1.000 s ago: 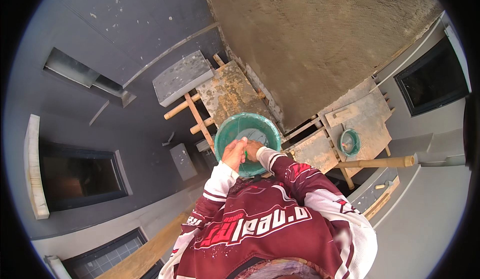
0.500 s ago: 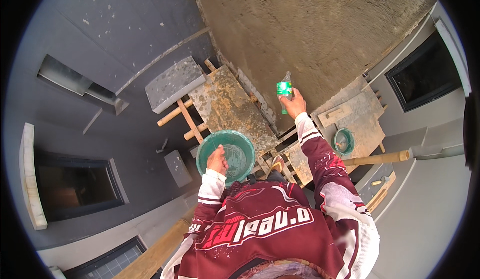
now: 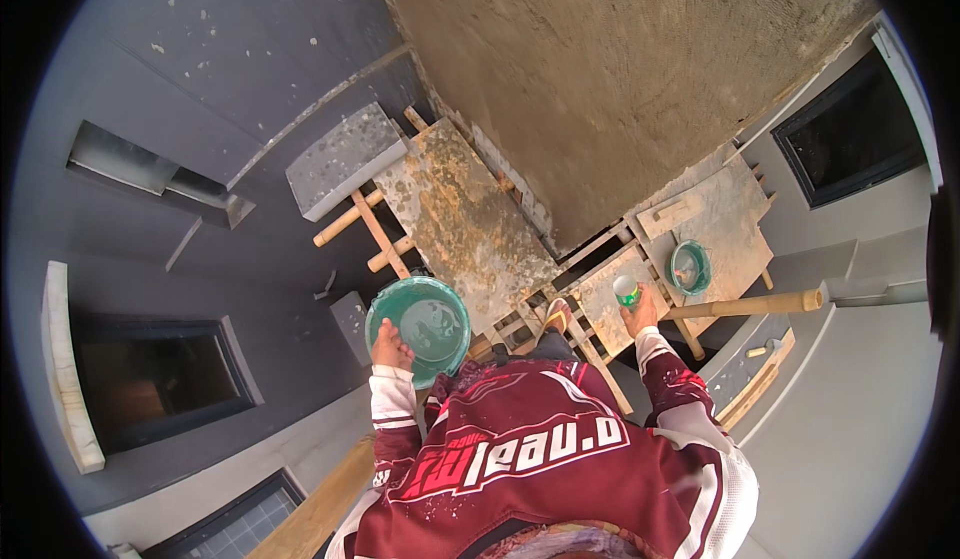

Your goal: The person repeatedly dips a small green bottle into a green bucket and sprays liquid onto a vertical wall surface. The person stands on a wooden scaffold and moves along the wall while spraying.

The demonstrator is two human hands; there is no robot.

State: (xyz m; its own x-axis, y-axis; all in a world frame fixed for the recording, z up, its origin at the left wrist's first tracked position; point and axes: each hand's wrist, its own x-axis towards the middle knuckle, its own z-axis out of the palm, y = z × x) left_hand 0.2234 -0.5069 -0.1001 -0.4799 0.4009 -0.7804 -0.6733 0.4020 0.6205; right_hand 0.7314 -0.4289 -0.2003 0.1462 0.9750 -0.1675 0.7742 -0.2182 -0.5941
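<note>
My left hand (image 3: 392,347) grips the near-left rim of a green plastic basin (image 3: 462,334), fingers curled over its edge. The basin is held close to my body, and its inside looks wet with greyish residue. Out to the right, my right hand (image 3: 642,313) is closed around a small clear plastic bottle with a green label (image 3: 626,291). The bottle's pale end faces up toward me; its lower part is hidden by my fingers. Beyond both hands stands a wall of brown, wet-looking plaster (image 3: 620,79).
A mortar-stained board (image 3: 465,219) lies on bamboo poles, with a grey block (image 3: 345,159) at its far left. On the right platform are a smaller green bucket (image 3: 689,268) and a wooden float (image 3: 672,215). A bamboo pole (image 3: 750,306) crosses at right. Gaps show between planks near my sandalled foot (image 3: 558,315).
My right hand has drawn back from the plaster wall toward me, lowering and tilting the bottle. My left hand and the basin have shifted left and slightly nearer.
</note>
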